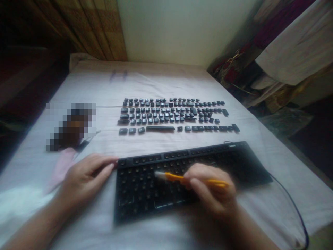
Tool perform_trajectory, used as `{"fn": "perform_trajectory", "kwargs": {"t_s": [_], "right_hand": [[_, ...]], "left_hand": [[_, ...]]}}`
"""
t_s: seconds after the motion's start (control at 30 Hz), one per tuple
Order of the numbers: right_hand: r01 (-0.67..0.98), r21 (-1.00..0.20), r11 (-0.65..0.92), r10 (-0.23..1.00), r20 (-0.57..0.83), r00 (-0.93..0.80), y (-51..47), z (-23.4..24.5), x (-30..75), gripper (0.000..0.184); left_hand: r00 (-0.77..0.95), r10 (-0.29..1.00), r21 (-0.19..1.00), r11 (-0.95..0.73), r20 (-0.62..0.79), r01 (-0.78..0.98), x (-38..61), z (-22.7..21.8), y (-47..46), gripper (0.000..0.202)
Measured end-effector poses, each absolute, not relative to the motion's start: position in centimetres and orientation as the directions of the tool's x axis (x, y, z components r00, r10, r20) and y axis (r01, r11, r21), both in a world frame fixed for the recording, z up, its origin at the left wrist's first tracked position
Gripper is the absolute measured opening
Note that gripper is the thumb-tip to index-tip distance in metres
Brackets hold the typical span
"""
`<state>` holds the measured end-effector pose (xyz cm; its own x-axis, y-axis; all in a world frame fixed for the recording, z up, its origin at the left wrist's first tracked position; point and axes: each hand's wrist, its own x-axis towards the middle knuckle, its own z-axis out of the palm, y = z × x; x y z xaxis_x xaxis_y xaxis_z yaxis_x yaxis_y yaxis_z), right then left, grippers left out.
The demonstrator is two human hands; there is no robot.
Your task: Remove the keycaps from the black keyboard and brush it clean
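Observation:
A black keyboard [145,194] with its keycaps removed lies on a white sheet near me. My right hand [213,192] is closed around an orange-handled brush [182,178], whose pale tip rests on the keyboard's middle rows. My left hand [84,177] lies on the sheet at the keyboard's left end, fingers stretched and touching its top-left corner. Beyond the keyboard, several black keycaps [174,116] are laid out in rows in keyboard order.
The white sheet [156,83] covers a bed or table. A blurred-out object [70,125] and a pink cloth [62,166] sit at the left. The keyboard's cable [293,205] runs off the right edge. Clutter and fabric stand at the right.

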<state>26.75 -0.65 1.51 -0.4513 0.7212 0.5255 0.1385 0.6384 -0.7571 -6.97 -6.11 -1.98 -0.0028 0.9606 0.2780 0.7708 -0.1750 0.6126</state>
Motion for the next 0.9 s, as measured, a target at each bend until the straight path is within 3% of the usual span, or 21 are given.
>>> {"fn": "perform_trajectory", "kwargs": {"t_s": [0.2,0.43,0.67,0.9], "right_hand": [[0.126,-0.817,0.562,0.8,0.498,-0.335,-1.0,1.2,27.5,0.022],[0.235,-0.719,0.654,0.725,0.507,-0.467,-0.5,1.9,27.1,0.017],[0.132,-0.759,0.637,0.712,0.515,-0.477,-0.6,1.7,26.6,0.02],[0.146,-0.843,0.517,0.836,0.461,-0.296,-0.5,1.5,27.9,0.019]], "left_hand": [[0.026,0.955,0.603,-0.208,0.296,0.77,-7.2,-2.4,-6.3,0.019],[0.016,0.956,0.599,-0.196,0.292,0.777,-7.0,-2.1,-6.2,0.02],[0.017,0.954,0.601,-0.201,0.298,0.774,-7.0,-2.0,-6.3,0.02],[0.023,0.945,0.581,-0.22,0.327,0.784,-6.9,-1.9,-6.2,0.019]]}}
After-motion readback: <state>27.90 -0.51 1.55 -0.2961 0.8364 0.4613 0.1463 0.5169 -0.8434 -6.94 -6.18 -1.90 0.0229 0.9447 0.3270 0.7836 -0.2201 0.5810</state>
